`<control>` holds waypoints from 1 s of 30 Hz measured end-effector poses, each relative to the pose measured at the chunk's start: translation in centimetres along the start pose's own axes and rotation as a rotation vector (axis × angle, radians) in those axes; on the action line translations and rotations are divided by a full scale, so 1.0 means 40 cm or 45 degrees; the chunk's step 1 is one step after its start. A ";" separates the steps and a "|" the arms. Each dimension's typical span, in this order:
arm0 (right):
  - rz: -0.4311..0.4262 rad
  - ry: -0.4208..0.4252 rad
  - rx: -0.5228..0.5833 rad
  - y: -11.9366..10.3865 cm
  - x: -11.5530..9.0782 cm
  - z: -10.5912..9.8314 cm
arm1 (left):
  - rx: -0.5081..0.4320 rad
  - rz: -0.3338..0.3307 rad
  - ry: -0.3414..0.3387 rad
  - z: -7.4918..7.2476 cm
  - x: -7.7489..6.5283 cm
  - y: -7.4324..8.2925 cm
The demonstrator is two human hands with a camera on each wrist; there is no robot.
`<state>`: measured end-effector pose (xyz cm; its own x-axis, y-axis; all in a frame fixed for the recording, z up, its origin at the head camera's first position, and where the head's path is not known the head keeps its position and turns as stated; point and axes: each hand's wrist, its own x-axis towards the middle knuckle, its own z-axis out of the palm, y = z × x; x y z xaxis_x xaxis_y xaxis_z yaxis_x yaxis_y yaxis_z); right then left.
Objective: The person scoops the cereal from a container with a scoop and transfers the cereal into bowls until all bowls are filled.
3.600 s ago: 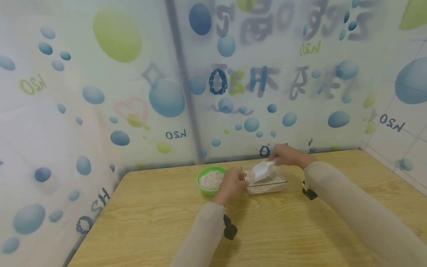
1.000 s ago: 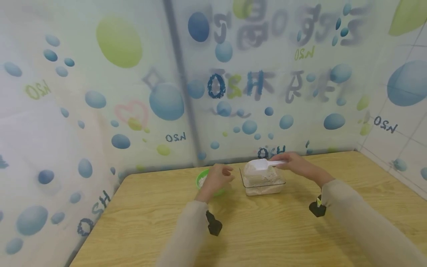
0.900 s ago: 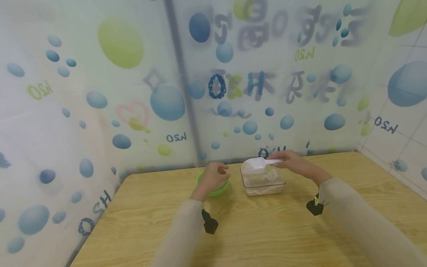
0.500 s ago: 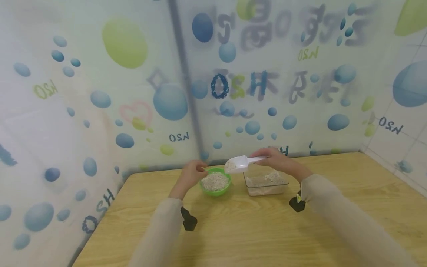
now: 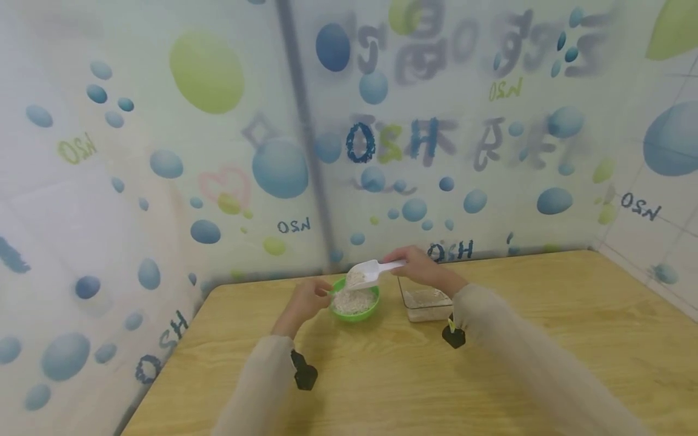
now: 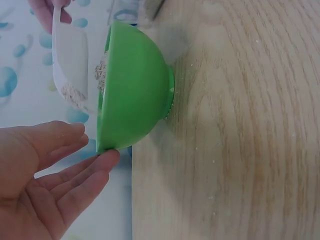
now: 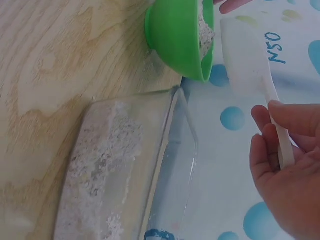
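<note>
My right hand [image 7: 295,150] grips the handle of a white scoop [image 5: 369,274], its thumb and fingers curled round it. Pale, oat-like flakes [image 5: 355,277] lie toward the scoop's front lip. The scoop is tilted over a green bowl [image 6: 137,87], which holds a heap of similar flakes [image 5: 353,301]. At the bowl's left rim is my left hand [image 6: 60,170]. One fingertip touches the outside of the bowl near the rim, and the thumb stands apart from it. To the right, below my right wrist, stands a clear rectangular container [image 7: 112,165] with more flakes inside.
Both the bowl and the container stand near the back of a wooden table [image 5: 382,375], close to a wall covering [image 5: 229,145] printed with bubbles. Small crumbs are scattered on the wood by the bowl. Dark devices [image 5: 305,376] hang below both wrists.
My right hand has carried the loaded scoop left from the container to over the bowl, where it now tips. My left hand has moved left from beside the container to the bowl's left rim.
</note>
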<state>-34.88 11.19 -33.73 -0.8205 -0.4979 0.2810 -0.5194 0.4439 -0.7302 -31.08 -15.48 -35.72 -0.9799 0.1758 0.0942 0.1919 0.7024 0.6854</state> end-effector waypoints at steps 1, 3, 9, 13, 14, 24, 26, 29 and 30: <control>-0.007 0.000 -0.016 -0.002 0.005 0.004 | -0.005 -0.006 -0.007 0.003 0.000 -0.001; -0.014 -0.006 -0.036 -0.008 0.013 0.010 | -0.013 -0.009 -0.014 0.007 -0.001 -0.003; -0.039 -0.064 -0.110 -0.037 0.026 0.018 | 0.005 0.010 -0.026 0.004 -0.004 -0.008; -0.043 -0.089 -0.198 -0.052 0.026 0.018 | 0.013 0.013 -0.031 0.004 -0.004 -0.013; -0.044 -0.095 -0.213 -0.055 0.026 0.018 | 0.017 0.021 -0.033 0.003 -0.004 -0.015; -0.077 -0.089 -0.307 -0.081 0.022 -0.005 | 0.009 0.013 -0.022 -0.001 0.000 -0.009; -0.094 -0.071 -0.318 -0.082 0.018 -0.008 | 0.002 -0.002 -0.021 0.000 -0.002 -0.007; -0.150 -0.034 -0.337 -0.082 0.012 -0.011 | 0.004 0.002 -0.027 0.000 -0.006 -0.008; -0.179 -0.019 -0.349 -0.082 0.011 -0.011 | 0.000 0.002 -0.027 0.000 -0.007 -0.009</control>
<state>-33.64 9.87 -30.96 -0.7336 -0.5787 0.3563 -0.6742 0.5537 -0.4888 -30.87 -15.77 -36.00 -0.9782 0.1913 0.0804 0.1936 0.7018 0.6855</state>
